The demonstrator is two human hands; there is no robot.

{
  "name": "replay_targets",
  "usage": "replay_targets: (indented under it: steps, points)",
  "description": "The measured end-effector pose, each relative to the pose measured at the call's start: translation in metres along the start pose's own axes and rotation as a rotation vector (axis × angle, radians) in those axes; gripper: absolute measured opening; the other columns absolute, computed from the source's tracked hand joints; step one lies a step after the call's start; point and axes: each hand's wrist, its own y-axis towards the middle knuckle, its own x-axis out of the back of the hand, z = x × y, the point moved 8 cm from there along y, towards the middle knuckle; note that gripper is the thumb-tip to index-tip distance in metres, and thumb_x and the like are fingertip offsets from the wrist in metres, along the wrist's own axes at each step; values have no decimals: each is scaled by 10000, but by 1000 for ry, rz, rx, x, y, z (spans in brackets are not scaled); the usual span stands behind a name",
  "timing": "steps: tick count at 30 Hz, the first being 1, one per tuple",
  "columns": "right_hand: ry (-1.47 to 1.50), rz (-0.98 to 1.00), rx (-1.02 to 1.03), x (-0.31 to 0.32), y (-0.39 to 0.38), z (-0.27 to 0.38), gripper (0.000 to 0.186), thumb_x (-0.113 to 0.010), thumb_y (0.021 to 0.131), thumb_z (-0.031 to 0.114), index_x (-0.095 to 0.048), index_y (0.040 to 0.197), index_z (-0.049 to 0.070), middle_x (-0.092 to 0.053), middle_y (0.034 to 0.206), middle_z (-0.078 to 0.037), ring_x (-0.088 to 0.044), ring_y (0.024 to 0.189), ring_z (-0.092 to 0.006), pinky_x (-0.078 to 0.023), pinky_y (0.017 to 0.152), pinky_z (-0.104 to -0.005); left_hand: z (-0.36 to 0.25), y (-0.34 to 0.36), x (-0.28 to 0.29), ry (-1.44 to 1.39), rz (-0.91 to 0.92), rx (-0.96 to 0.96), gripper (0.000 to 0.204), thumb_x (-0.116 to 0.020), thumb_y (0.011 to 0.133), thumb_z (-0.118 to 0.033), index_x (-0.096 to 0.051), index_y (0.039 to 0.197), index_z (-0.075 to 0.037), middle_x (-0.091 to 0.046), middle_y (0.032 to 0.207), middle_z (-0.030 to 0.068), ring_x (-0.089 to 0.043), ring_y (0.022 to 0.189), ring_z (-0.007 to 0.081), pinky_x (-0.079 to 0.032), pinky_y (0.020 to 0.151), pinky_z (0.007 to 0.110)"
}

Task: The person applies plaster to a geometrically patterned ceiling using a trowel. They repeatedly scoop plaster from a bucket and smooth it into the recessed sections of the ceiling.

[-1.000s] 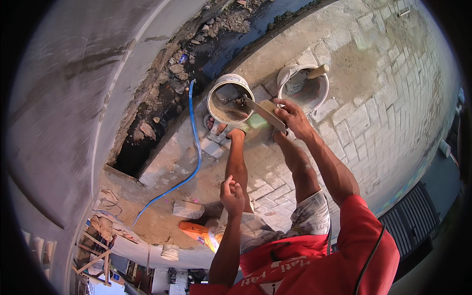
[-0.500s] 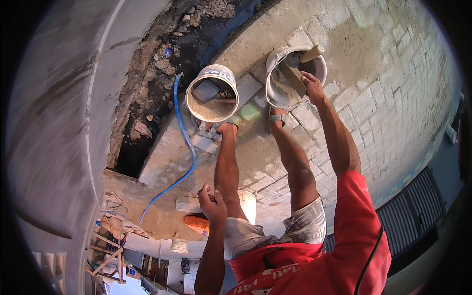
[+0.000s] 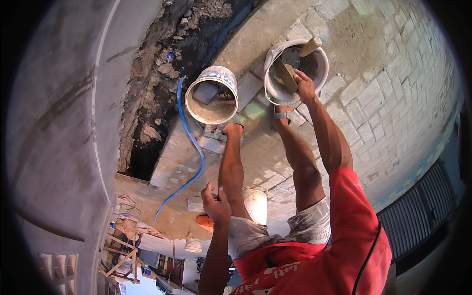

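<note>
My right hand [image 3: 306,87] is closed on the near edge of a flat, rectangular grey-brown board [image 3: 286,76]. The board is tilted inside a pale round bucket [image 3: 321,73]; whether it has a handle is hidden. Against that bucket's far rim leans a thick, light wooden handle [image 3: 310,46], its lower end down in the dark, wet-looking contents. My left hand [image 3: 216,205] hangs beside my left knee, holding nothing, fingers slightly bent and apart. Left of the pale bucket, a white bucket [image 3: 211,117] with mortar-smeared walls contains a grey block [image 3: 206,92].
A blue hose [image 3: 196,146] curves along the concrete edge. Beyond it lies an open trench [image 3: 147,147] with rubble and dark water, next to a grey plastered wall [image 3: 54,123]. Paving blocks [image 3: 376,101] cover the ground on the right. Another white bucket [image 3: 255,204] stands behind my left leg.
My right hand has shifted slightly up and left with the board, which now sits at a different tilt in the bucket. The whole view has turned a little. My left hand remains by the knee.
</note>
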Motion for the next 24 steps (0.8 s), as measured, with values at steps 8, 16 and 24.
replay_targets:
  steps: [8,16,24]
  points:
    - [188,2,-84,-8,3,-13,311,-489,983,146,-558,1264,31,-631,1111,-69,-607,939,-161,-506,748,-285,-9,5,1,24,9,23,420,-665,798,-47,-557,1202,-13,-564,983,109,-502,606,186,-429,560,331]
    - [325,134,-161,-4,1,-20,313,-454,999,158,-543,1267,22,-631,1116,-90,-615,979,-181,-530,820,-342,-11,4,0,48,-7,-58,392,-671,795,-61,-566,1171,-23,-570,962,101,-520,636,217,-440,572,347]
    - [449,348,-269,21,-52,7,315,-467,972,132,-544,1265,49,-637,1142,-96,-646,993,-206,-546,847,-346,-22,17,-5,37,10,-84,361,-658,810,-87,-571,1154,-21,-573,948,123,-551,711,275,-454,635,399]
